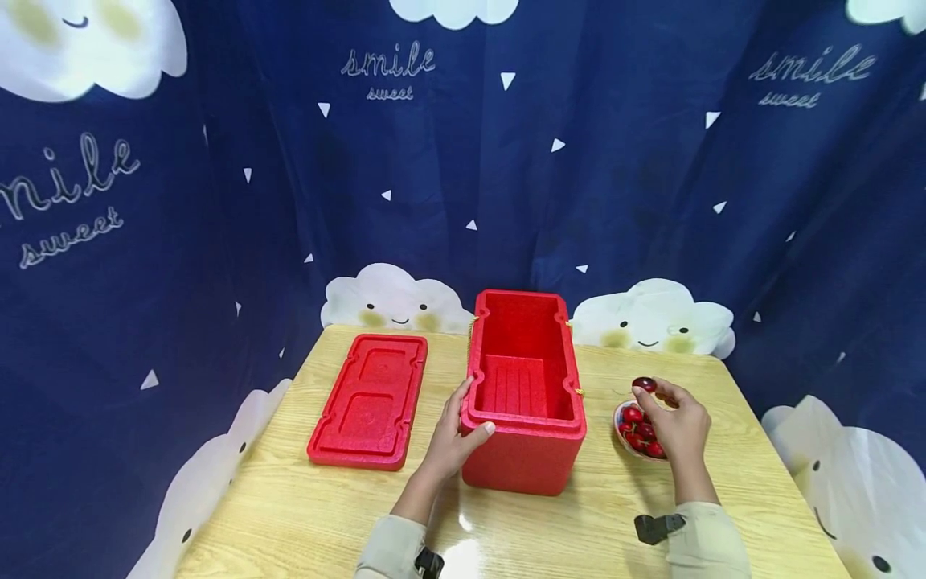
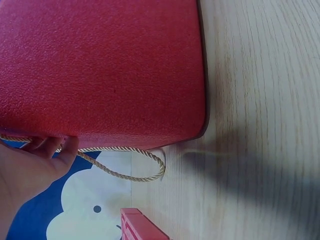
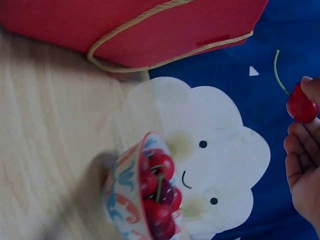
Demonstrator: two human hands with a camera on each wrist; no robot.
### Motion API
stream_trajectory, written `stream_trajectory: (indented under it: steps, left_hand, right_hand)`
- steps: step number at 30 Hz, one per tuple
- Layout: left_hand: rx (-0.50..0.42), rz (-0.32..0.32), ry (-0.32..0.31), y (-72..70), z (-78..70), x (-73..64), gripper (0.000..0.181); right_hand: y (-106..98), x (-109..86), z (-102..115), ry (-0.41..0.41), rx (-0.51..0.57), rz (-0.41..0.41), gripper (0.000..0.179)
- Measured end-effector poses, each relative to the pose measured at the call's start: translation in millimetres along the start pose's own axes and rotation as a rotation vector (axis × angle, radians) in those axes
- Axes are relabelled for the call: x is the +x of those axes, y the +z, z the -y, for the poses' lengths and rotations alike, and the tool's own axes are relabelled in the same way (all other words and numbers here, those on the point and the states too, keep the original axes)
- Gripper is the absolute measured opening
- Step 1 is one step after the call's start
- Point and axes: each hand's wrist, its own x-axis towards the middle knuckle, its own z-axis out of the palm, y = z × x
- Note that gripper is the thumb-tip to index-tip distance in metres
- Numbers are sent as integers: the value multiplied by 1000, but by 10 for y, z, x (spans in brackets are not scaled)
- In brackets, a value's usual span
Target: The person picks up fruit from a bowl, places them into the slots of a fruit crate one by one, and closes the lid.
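Observation:
A red foam box stands lidless on the table, its inside bare down to the ridged floor. My left hand rests on its near left corner, thumb over the front rim and fingers along the side. In the left wrist view the fingertips touch the box wall beside a gold cord. My right hand pinches one dark red cherry by its body, green stem sticking out. Just below that hand is a patterned bowl full of cherries.
The red box lid lies flat on the table left of the box. Another gold cord hangs along the box's right side. A blue curtain with clouds rises behind the wooden table.

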Motion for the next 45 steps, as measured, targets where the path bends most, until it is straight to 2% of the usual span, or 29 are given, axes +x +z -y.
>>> stream_trajectory:
  steps: [4, 9, 16, 24, 28, 31, 36, 43, 45]
  left_hand:
    - [-7, 15, -18, -22, 0, 21, 77]
    - [-16, 33, -45, -37, -3, 25, 77]
    - [-4, 37, -28, -43, -34, 13, 76]
    - [37, 14, -20, -55, -113, 42, 74]
    - [40, 6, -38, -46, -124, 43, 76]
    - [45, -2, -63, -22, -17, 65, 80]
    - [128, -26, -64, 16, 167, 104, 83]
    - [177, -28, -46, 29, 212, 113, 83]
    - [163, -30, -39, 31, 155, 98, 85]
  right_hand:
    - [1, 48, 133, 13, 55, -7, 38]
    - [-42, 93, 285, 75, 110, -9, 40]
    - [-65, 116, 393, 133, 164, 49, 44]
    - [40, 179, 538, 84, 255, 86, 44]
    - [86, 192, 598, 58, 268, 116, 43]
    - [111, 199, 637, 49, 263, 137, 43]
    - [136, 234, 725, 35, 235, 181, 45]
    - [113, 337, 889, 48, 241, 256, 47]
    - [114, 370, 934, 44, 249, 270, 47]
